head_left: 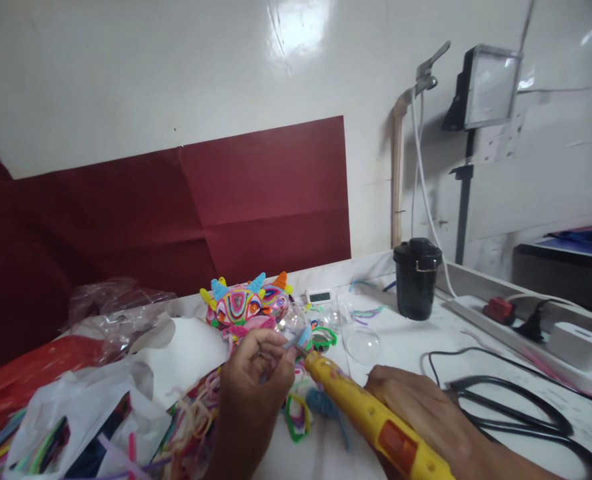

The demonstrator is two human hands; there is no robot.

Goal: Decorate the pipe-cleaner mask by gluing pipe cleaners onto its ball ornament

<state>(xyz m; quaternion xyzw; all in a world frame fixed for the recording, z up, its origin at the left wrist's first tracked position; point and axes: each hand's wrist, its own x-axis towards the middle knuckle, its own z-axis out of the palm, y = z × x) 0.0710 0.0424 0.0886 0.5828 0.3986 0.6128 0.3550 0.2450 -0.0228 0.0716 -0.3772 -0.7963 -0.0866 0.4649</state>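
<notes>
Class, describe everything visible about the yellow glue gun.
The yellow glue gun looks plastic, with an orange panel on its body. It lies slanted, nozzle up-left and rear end running off the bottom edge. The right hand holds its body; the nozzle meets a small pale piece pinched in the left hand.

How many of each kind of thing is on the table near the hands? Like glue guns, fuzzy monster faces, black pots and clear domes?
Glue gun, in the right hand: 1
Small piece, pinched by the left hand: 1
Fuzzy faces: 2
Black pot: 1
Clear dome: 1
Small clock: 1
Total: 7
</notes>
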